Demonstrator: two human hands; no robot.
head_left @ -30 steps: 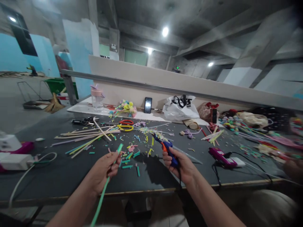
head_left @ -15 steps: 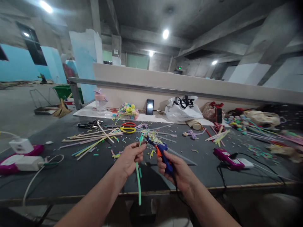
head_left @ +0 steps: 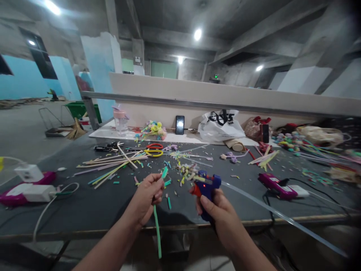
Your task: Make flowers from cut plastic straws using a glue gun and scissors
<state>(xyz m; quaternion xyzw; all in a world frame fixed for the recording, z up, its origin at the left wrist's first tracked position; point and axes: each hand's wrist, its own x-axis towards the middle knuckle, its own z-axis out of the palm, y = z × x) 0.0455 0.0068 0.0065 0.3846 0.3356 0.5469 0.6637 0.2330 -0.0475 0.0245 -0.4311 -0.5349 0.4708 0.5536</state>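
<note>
My left hand (head_left: 149,195) is closed on a mint-green pipe cleaner (head_left: 158,235); its upper end sticks out above my fingers and its long tail hangs below the table's front edge. In my right hand (head_left: 216,209) is a blue hot glue gun (head_left: 208,183) with an orange trigger, held by its handle. The gun's nozzle end points left, and a small red light glows on its side. Behind it a long clear glue stick (head_left: 278,214) runs out to the lower right. Just past both hands lie colourful clippings (head_left: 186,171).
Left on the dark table (head_left: 107,210) are loose pipe cleaners (head_left: 113,163), yellow- and red-handled scissors (head_left: 153,152) and a magenta power strip (head_left: 17,194). A second power strip (head_left: 275,184) lies right. Along the back stand a bottle (head_left: 121,122), phone (head_left: 179,125) and plastic bag (head_left: 221,126).
The glue gun has turned and drawn right, away from the green pipe cleaner, so its glue stick now points lower right. My left hand has moved slightly left and down with the pipe cleaner.
</note>
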